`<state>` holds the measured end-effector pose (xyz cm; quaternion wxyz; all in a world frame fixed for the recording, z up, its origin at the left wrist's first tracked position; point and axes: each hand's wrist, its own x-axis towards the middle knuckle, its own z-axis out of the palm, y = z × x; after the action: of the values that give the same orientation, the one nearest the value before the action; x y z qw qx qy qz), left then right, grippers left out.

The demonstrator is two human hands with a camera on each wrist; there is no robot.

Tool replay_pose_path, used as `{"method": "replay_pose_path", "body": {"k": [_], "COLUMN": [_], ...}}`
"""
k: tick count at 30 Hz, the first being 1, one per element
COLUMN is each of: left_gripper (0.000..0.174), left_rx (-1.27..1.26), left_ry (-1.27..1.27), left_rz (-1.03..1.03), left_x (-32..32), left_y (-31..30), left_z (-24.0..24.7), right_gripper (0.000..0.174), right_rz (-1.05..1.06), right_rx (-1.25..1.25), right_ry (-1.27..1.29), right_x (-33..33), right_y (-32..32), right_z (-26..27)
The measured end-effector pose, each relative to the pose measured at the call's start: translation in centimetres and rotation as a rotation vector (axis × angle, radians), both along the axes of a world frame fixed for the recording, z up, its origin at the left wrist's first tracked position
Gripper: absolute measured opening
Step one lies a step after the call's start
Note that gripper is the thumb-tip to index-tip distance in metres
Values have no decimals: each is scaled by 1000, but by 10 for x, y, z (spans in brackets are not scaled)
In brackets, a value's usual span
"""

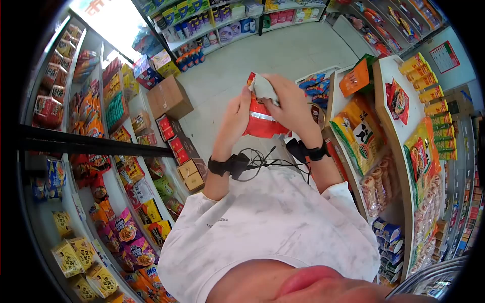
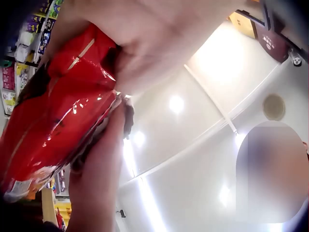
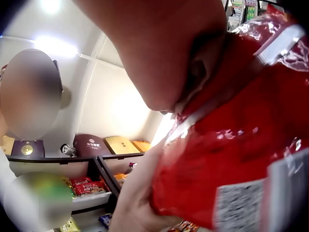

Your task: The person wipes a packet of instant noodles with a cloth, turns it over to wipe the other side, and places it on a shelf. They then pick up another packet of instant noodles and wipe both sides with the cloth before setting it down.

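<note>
- I am watching a person standing in a shop aisle and holding a red packet [image 1: 262, 123] up in front of the chest with both hands.
- The left hand [image 1: 233, 118] is curling its fingers round the packet's left edge.
- The right hand [image 1: 292, 103] is pinching a crumpled cloth [image 1: 263, 89] against the packet's top corner, just above the left hand's grip.
- I am judging the film to be slick. The packet could slide down out of the left fingers if the right hand presses hard while only one edge is gripped.
- The bag is looking plump, so a tight squeeze from either side could crush the contents or split a seam.
- The cloth is bunched up. A loose fold could work free of the pinch and drop to the pale floor [image 1: 283, 55] beyond the grip.
- Thin black cables [image 1: 262, 161] are looping between the wrist straps just below the hands. A wide swing of either arm could snag them.
- The packet is glossy red plastic film, crinkled and throwing bright glints. A pale band is running across it, and the right wrist view is showing a white barcode label [image 3: 239, 205] near its lower end.
- The cloth is grey-white, soft, matt and rumpled.
- Racks of bagged snacks [image 1: 364, 136] are standing to the right of the grip, and a cardboard box [image 1: 169, 97] is sitting on the floor to its left.
</note>
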<state>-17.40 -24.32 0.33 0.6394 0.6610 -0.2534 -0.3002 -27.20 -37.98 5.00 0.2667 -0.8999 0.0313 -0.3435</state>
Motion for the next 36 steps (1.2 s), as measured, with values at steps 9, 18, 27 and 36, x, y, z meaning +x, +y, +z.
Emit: {"method": "replay_pose_path", "body": {"k": [9, 18, 27, 36], "left_gripper": [61, 40, 36, 34], "left_rx": [-115, -309, -501, -569], "left_ry": [498, 294, 606, 611], "left_rz": [-67, -121, 185, 223], "left_x": [-30, -82, -84, -76], "left_y": [-51, -111, -134, -126], "left_z": [25, 14, 4, 7], "right_gripper": [36, 50, 29, 34], "right_rz": [-73, -298, -107, -225], "right_rx": [560, 1018, 1269, 1576], "right_ry": [303, -159, -76, -254], "right_x": [-75, -92, -123, -114], "right_y": [-73, -107, -122, -116], "right_z": [-26, -60, -68, -64]}}
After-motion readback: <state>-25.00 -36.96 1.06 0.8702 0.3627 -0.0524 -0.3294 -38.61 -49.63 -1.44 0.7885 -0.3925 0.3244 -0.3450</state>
